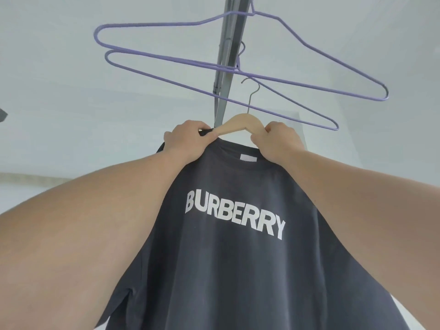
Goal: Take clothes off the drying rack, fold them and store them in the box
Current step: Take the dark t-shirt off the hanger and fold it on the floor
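A dark grey T-shirt point(238, 270) with white lettering on the chest hangs on a pale wooden hanger point(238, 123) whose metal hook reaches up to the grey rack bar point(226, 55) overhead. My left hand point(190, 141) pinches the shirt's shoulder fabric at the hanger's left arm. My right hand point(277, 144) grips the hanger's right arm at the collar. Both arms stretch upward. The box is out of sight.
Two bare purple wire hangers point(166, 44) hang from the same rack bar, just above and behind the wooden one. A pale ceiling and wall fill the background. A dark object point(2, 114) shows at the left edge.
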Demonstrator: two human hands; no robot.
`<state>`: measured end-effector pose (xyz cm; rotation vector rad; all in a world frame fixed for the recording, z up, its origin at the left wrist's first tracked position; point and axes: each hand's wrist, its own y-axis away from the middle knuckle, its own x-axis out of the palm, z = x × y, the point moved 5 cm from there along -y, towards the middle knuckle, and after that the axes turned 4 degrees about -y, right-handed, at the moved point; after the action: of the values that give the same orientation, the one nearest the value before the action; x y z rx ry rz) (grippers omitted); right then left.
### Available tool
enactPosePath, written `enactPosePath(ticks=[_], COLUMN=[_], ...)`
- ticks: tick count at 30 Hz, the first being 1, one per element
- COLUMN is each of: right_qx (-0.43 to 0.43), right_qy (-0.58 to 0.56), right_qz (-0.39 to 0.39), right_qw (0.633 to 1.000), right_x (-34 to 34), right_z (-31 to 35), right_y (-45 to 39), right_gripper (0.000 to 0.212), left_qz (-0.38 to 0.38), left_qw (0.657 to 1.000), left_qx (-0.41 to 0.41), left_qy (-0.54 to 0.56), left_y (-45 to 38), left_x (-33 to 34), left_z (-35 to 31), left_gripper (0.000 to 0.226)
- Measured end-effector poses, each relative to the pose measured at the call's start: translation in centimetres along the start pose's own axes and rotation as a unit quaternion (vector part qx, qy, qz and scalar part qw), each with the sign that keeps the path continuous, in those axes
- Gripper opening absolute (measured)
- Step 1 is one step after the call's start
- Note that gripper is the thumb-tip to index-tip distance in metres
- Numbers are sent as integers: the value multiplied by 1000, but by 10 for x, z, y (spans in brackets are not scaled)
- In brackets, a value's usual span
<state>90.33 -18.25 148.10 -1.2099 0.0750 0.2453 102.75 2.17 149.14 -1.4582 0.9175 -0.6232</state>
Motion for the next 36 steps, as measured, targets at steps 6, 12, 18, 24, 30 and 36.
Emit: enactPosePath(ticks=[6, 12, 18, 24, 30, 36], right_qx=[58, -43, -183, -199, -159, -158], right_qy=[-34, 66, 231, 303, 309, 302], right_qz=[15, -50, 161, 237, 276, 256], right_qw=[998, 996, 942, 901, 896, 905], right_x=[15, 40, 81, 100, 106, 97], right_z=[-29, -47, -48, -61, -88, -100], right_y=[36, 99, 151, 192, 227, 247], right_gripper=[36, 55, 48, 44, 36, 36], left_qz=[83, 154, 255, 300, 276, 256], left_qw=[996, 986, 961, 937, 939, 883], left_qx=[8, -37, -38, -51, -166, -337], left_qy=[43, 56, 101, 172, 119, 203], left_y=[44, 99, 158, 216, 245, 277], left_x=[50, 90, 95, 94, 92, 86], left_z=[-15, -12, -6, 20, 67, 96], left_gripper=[35, 49, 41, 29, 34, 25])
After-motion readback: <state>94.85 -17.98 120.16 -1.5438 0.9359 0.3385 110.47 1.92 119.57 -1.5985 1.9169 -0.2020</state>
